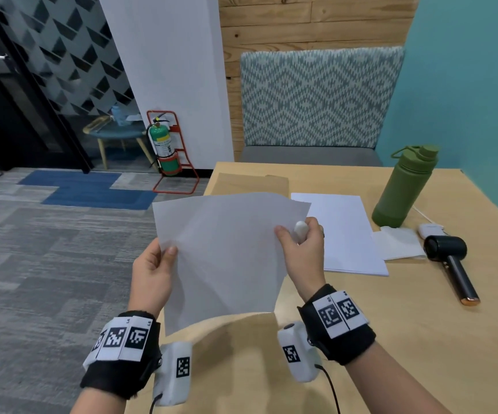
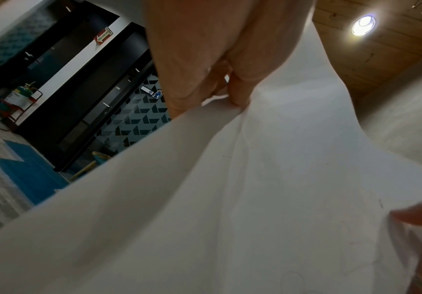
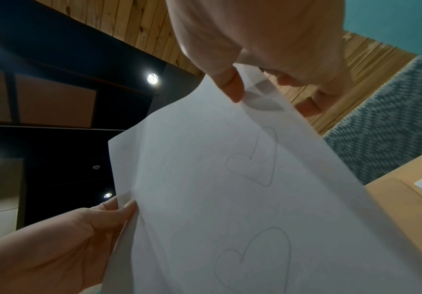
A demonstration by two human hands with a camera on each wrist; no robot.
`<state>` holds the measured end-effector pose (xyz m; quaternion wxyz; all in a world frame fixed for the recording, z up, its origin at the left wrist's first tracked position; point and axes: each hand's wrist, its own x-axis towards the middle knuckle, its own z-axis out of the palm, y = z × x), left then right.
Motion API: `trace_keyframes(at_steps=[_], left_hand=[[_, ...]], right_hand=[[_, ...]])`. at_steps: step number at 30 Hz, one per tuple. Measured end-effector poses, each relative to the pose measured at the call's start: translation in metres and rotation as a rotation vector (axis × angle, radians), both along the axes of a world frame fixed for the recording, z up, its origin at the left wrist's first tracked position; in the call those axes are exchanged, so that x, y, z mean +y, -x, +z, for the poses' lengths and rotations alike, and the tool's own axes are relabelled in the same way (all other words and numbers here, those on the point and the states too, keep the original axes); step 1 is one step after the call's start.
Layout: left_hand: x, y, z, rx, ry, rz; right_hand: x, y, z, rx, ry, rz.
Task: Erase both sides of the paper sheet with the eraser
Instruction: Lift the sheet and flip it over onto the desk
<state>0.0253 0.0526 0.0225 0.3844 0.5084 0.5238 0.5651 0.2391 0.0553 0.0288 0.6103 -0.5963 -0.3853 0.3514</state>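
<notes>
Between both hands, above the table's (image 1: 361,339) near edge, the paper sheet (image 1: 226,258) hangs pinched: left hand (image 1: 152,273) at its left edge, right hand (image 1: 303,246) at its right edge, also holding the eraser (image 1: 300,230). Pencilled hearts (image 3: 252,159) face downward, so that side probably needs turning up.

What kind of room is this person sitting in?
Probably a shared office or lounge booth: a light wooden table by an upholstered patterned bench, a fire extinguisher on its stand by the wall, and grey and blue carpet tiles leading to dark glass doors.
</notes>
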Motion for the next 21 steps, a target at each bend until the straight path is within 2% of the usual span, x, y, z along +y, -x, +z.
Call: trace_keyframes(at_steps=[6, 9, 12, 17, 21], left_hand=[[-0.003, 0.010, 0.002, -0.026, -0.012, 0.033], [-0.004, 0.010, 0.001, -0.028, -0.016, 0.047], [-0.004, 0.013, 0.000, -0.029, -0.023, 0.081], [-0.003, 0.022, 0.003, 0.003, -0.074, 0.153], [-0.003, 0.025, 0.010, 0.055, -0.134, 0.179]], right_hand=[[-0.001, 0.005, -0.003, 0.015, -0.011, 0.074], [0.002, 0.009, -0.005, -0.039, 0.013, 0.095], [0.002, 0.011, -0.014, -0.088, 0.100, 0.131], [-0.008, 0.005, -0.031, -0.068, 0.238, 0.173], [-0.012, -0.010, -0.046, -0.236, 0.430, 0.396]])
